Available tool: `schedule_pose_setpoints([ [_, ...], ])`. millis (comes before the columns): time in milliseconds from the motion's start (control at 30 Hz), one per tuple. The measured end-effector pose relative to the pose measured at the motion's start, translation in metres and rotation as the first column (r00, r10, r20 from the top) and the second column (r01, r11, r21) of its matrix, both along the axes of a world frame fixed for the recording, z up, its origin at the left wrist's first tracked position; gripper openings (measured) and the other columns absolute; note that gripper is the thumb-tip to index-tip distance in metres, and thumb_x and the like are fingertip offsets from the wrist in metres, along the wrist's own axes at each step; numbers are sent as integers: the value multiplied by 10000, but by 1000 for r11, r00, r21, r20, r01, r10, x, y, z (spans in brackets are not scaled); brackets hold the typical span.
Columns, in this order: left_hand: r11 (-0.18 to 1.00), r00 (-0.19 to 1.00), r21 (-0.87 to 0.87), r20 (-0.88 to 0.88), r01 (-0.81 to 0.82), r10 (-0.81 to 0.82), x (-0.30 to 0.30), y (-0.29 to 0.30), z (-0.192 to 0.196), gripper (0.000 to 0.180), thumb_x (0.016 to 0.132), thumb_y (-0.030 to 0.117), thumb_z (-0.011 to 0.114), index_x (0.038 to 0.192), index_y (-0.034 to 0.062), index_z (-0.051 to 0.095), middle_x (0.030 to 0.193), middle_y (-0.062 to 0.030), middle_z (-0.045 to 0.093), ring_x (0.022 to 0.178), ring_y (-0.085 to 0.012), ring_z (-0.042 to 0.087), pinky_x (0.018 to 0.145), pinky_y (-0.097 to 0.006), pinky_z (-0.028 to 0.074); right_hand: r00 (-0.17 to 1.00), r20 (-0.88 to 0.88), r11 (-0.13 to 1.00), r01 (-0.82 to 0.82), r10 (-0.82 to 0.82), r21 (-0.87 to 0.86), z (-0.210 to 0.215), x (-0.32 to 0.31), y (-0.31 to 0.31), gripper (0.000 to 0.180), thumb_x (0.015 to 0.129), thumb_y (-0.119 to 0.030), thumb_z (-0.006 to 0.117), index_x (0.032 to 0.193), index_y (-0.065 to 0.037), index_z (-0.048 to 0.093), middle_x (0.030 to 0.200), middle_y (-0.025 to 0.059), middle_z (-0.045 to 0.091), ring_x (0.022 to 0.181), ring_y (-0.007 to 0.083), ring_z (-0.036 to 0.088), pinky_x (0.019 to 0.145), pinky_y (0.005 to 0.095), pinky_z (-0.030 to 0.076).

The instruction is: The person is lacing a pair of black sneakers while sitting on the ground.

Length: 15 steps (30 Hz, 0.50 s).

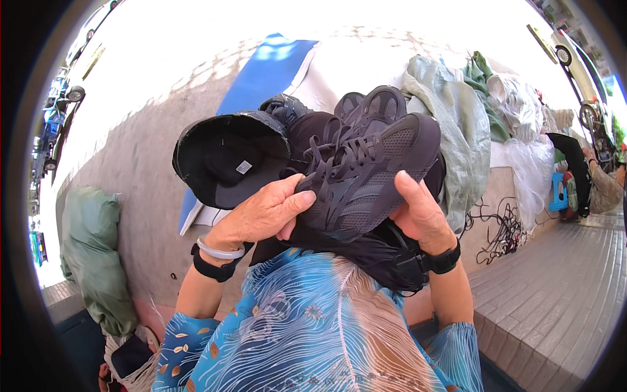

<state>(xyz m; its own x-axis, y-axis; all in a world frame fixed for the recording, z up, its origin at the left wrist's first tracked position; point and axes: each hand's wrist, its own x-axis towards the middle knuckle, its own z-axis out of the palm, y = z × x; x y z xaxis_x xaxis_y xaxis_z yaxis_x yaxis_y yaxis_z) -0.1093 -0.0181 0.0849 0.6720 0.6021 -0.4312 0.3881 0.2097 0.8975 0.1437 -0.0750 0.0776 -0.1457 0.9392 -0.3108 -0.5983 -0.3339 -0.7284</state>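
A black lace-up sneaker (pixel 366 176) with a mesh toe is in front of me, toe pointing to the upper right. My left hand (pixel 264 212) pinches its heel end, thumb on top. At the sole near the toe is my right hand (pixel 424 212), thumb raised, fingers curled against the shoe and partly hidden behind it. More dark sneakers (pixel 382 104) lie just beyond. Left of them, a black cap (pixel 232 160) rests with its hollow inside and a small white label showing. Under the shoes, a black bag (pixel 401 261) with a buckle covers my lap.
A blue and white sheet (pixel 268 72) is spread on the concrete ledge. Pale green woven sacks (pixel 457 124) and clear plastic (pixel 532 170) lie right, above tangled black cords (pixel 503 228). A green bundle (pixel 95 255) stands left. Another person's arm (pixel 591 160) shows far right.
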Motion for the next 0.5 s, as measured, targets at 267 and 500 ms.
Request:
schedule_pose_setpoints([
  [267,363,627,544,446,-757,638,-88,9,26,332,894,130,673,1187,10,572,1068,-122,648,899,-143,638,778,-254,504,950,311,996,-30,2,84,6,-29,6,331,912,-167,644,1146,63,602,1064,93,662,955,157,614,856,292,511],
  [500,342,694,804,117,-486,711,-100,16,-28,595,911,311,658,1393,36,442,1312,-164,544,1249,-298,491,1062,-374,369,878,477,959,-173,47,224,25,-69,23,256,936,-168,621,1069,50,631,977,66,679,870,132,592,800,283,494],
])
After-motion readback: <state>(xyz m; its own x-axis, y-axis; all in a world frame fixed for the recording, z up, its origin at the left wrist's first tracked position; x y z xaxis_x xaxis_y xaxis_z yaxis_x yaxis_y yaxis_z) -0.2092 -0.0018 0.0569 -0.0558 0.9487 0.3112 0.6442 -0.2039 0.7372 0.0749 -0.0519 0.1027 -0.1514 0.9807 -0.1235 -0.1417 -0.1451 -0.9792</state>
